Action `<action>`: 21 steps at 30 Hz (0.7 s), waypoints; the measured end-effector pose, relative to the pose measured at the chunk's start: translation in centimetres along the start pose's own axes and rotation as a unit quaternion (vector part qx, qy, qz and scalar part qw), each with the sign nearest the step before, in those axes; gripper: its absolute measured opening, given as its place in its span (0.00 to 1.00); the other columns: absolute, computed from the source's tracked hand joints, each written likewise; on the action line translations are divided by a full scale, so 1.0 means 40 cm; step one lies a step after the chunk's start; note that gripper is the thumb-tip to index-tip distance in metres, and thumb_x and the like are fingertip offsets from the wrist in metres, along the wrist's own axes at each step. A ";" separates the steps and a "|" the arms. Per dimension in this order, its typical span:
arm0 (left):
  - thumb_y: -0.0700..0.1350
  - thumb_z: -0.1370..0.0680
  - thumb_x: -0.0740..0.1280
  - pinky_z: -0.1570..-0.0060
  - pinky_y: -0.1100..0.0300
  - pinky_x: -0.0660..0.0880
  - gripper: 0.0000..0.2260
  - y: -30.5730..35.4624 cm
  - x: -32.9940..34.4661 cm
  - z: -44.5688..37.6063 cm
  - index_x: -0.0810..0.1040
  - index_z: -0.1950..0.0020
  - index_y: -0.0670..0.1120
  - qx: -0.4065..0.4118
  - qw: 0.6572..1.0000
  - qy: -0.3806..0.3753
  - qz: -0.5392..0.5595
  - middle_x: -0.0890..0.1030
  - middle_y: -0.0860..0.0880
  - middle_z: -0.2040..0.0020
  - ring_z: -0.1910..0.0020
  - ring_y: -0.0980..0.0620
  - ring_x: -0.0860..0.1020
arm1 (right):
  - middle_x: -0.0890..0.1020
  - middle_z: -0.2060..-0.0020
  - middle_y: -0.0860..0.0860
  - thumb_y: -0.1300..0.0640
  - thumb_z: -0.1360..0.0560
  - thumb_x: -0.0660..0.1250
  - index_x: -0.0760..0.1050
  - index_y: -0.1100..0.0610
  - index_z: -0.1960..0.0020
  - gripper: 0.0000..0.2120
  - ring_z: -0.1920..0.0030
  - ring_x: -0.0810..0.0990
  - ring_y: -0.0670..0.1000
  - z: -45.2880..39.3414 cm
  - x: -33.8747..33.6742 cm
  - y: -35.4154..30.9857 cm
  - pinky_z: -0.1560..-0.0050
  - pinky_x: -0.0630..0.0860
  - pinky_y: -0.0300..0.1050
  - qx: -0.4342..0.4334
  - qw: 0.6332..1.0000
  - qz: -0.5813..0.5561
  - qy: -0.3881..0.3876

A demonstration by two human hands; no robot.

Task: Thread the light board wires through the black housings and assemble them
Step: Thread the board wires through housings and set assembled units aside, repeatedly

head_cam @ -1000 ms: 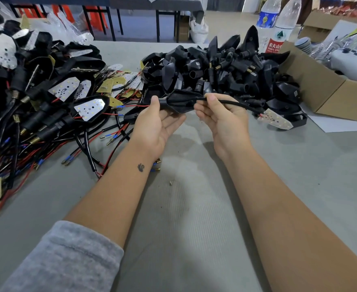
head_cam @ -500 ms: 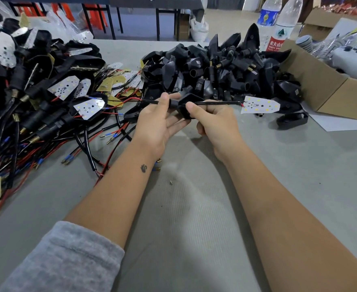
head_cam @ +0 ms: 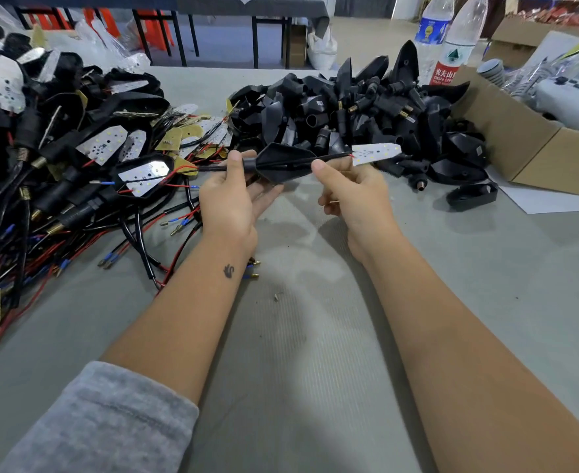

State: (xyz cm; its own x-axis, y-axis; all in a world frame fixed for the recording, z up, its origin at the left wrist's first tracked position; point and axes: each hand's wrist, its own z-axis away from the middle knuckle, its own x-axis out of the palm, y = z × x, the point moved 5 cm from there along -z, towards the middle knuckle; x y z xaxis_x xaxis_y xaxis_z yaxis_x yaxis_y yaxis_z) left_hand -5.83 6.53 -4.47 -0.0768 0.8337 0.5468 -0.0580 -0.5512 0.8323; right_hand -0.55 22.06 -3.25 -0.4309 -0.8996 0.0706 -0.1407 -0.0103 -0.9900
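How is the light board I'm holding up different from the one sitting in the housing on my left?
The held light board hangs outside its black housing, clear of the table; the seated light board lies inside its shell in the finished pile. The held board looks slimmer. Both are white, LED-dotted, with red wire attached.

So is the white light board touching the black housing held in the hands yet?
Apart. The head view shows the light board off the housing tip's right end, joined only by the wire the right hand pinches.
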 end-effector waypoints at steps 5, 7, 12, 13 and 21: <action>0.48 0.16 0.58 0.60 0.55 0.82 0.15 0.001 -0.005 -0.001 0.79 0.54 0.43 0.002 1.000 0.023 0.007 0.85 0.50 0.64 0.58 0.48 0.85 | 0.75 0.74 0.48 0.51 0.20 0.63 0.73 0.58 0.49 0.10 0.75 0.73 0.46 -0.014 -0.038 0.016 0.72 0.70 0.39 0.087 0.964 -0.226 0.106; 0.48 0.16 0.58 0.60 0.55 0.82 0.14 0.002 -0.002 0.001 0.79 0.53 0.43 0.003 1.000 0.015 -0.004 0.85 0.50 0.64 0.58 0.48 0.85 | 0.75 0.72 0.50 0.55 0.18 0.61 0.74 0.58 0.53 0.08 0.74 0.73 0.47 -0.011 -0.054 0.014 0.71 0.71 0.39 0.075 0.963 -0.219 0.136; 0.45 0.16 0.58 0.59 0.55 0.82 0.12 0.000 0.029 0.013 0.77 0.53 0.42 0.018 0.997 -0.046 -0.054 0.85 0.46 0.59 0.55 0.47 0.85 | 0.81 0.67 0.52 0.63 0.21 0.63 0.77 0.57 0.57 0.07 0.71 0.76 0.47 0.001 -0.010 -0.001 0.68 0.72 0.38 0.011 0.998 -0.053 0.028; 0.45 0.16 0.58 0.57 0.54 0.83 0.11 -0.004 0.037 0.017 0.77 0.53 0.44 0.023 0.995 -0.059 -0.081 0.85 0.46 0.58 0.55 0.48 0.85 | 0.81 0.66 0.52 0.63 0.22 0.64 0.77 0.56 0.57 0.07 0.71 0.77 0.47 0.005 0.006 -0.002 0.68 0.72 0.37 0.001 1.000 -0.026 0.004; 0.44 0.16 0.59 0.60 0.59 0.81 0.10 -0.010 0.041 0.016 0.78 0.53 0.46 0.040 0.984 -0.085 -0.152 0.83 0.46 0.55 0.58 0.53 0.85 | 0.76 0.71 0.43 0.58 0.25 0.68 0.80 0.55 0.60 0.05 0.70 0.72 0.41 0.011 0.014 -0.003 0.65 0.71 0.37 -0.054 0.989 0.128 0.042</action>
State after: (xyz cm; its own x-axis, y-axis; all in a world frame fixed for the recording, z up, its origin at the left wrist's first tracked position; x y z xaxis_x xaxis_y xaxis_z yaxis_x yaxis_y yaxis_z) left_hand -5.29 8.14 -3.84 0.1001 0.9567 0.2732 0.0268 -0.2771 0.9605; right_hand -0.37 21.37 -3.15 -0.5367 -0.8273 -0.1660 -0.1097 0.2636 -0.9584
